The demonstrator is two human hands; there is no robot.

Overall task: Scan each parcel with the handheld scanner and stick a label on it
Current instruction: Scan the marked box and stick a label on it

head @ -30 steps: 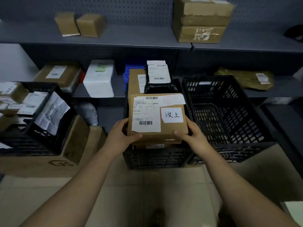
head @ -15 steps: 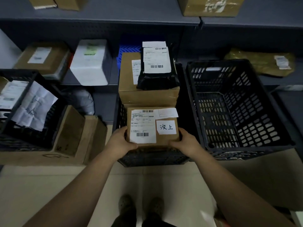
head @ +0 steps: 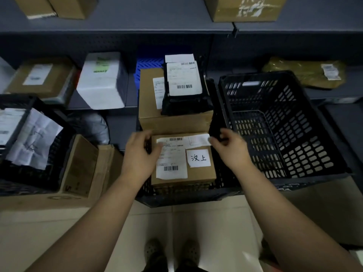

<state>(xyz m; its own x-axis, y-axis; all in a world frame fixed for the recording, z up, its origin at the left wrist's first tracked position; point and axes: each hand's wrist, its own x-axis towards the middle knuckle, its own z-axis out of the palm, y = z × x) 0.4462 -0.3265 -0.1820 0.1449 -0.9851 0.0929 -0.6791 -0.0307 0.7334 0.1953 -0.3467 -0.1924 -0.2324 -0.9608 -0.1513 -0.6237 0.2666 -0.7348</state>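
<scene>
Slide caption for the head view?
Labelled cardboard parcel sits in a black crate, left hand at its far-left corner, right hand near its far-right corner.

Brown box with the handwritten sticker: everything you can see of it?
The cardboard parcel is closed and lies flat in the middle black crate, in front of a bigger carton. Its top carries a printed shipping label with two barcodes, a handwritten sticker and a white strip. The left hand covers its left edge, grip unclear; the right hand is loosely curled at its far right corner.
</scene>
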